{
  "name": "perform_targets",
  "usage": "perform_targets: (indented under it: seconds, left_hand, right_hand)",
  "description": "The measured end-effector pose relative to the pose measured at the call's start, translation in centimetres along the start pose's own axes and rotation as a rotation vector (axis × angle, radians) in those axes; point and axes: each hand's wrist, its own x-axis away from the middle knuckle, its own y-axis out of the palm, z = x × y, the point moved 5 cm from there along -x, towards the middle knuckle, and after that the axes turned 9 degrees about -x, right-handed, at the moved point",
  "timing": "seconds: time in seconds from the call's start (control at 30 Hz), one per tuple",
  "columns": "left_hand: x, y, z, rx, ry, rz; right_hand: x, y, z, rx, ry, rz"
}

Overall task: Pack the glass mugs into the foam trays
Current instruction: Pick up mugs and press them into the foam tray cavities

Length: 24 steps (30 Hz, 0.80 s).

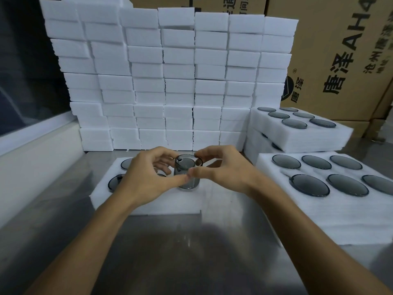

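A brushed metal tabletop (pixel 170 252) filled the foreground, dull grey and softly reflective, with a dark blurred shadow lying across its middle. Along the left side ran a pale raised ledge (pixel 42 150), and above it a dark window pane (pixel 25 71) in a light frame, showing little but blackness and a faint slanted reflection. Behind the table, large brown cardboard cartons (pixel 340 50) stood stacked against the back and right, printed with bold black Chinese characters, the letters "AH" and a round logo; more cartons sat lower at the far right. The light was even and cool, coming from above, without hard highlights.
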Motion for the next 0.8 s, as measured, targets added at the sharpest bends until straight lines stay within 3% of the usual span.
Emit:
perform_targets:
  seconds: [0.8]
  left_hand:
    - [0.3, 1.4, -1.3, -0.103, -0.091, -0.025]
  right_hand:
    - [-0.3, 1.6, 1.6, 0.018, -0.014, -0.049]
